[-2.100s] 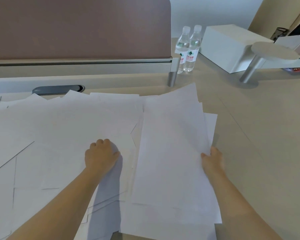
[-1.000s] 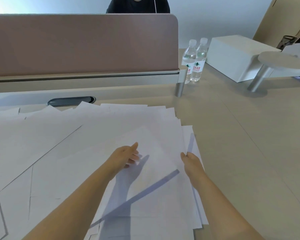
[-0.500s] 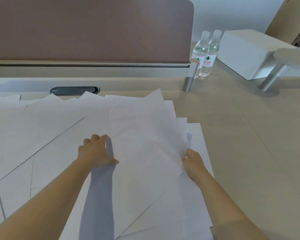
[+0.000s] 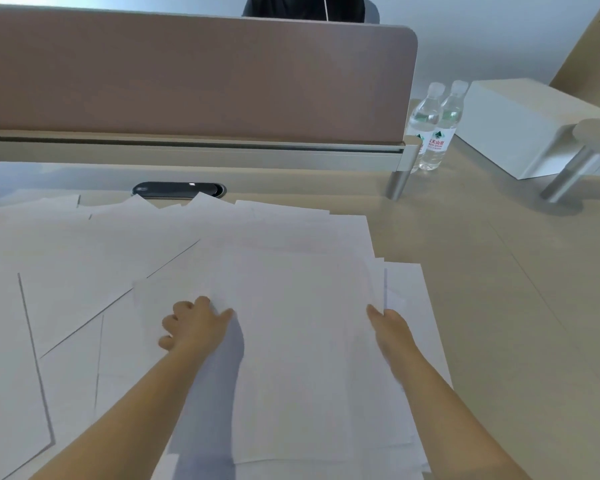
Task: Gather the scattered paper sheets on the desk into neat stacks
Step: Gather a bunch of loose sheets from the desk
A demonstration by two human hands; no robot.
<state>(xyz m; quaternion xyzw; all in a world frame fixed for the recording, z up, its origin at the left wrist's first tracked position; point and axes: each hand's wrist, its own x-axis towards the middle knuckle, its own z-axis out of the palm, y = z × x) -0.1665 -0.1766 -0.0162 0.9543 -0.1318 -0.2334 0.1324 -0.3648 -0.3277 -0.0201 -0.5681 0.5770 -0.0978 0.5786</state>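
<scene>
Many white paper sheets lie overlapping on the beige desk (image 4: 499,306). A roughly squared pile of sheets (image 4: 302,341) sits in front of me between both hands. My left hand (image 4: 196,323) presses its fingertips against the pile's left edge, fingers partly curled. My right hand (image 4: 387,322) grips the pile's right edge, thumb on top. More sheets stick out under the pile at the right (image 4: 416,306). Loose scattered sheets (image 4: 66,271) cover the desk to the left.
A brown partition screen (image 4: 194,77) runs along the desk's far edge, with a dark cable port (image 4: 177,189) below it. Two water bottles (image 4: 433,126) and a white box (image 4: 520,123) stand at the far right. A person sits behind the screen.
The fanned sheets have been pulled together into a squarer pile. My left hand slid right to the pile's left edge; my right hand stayed on its right edge.
</scene>
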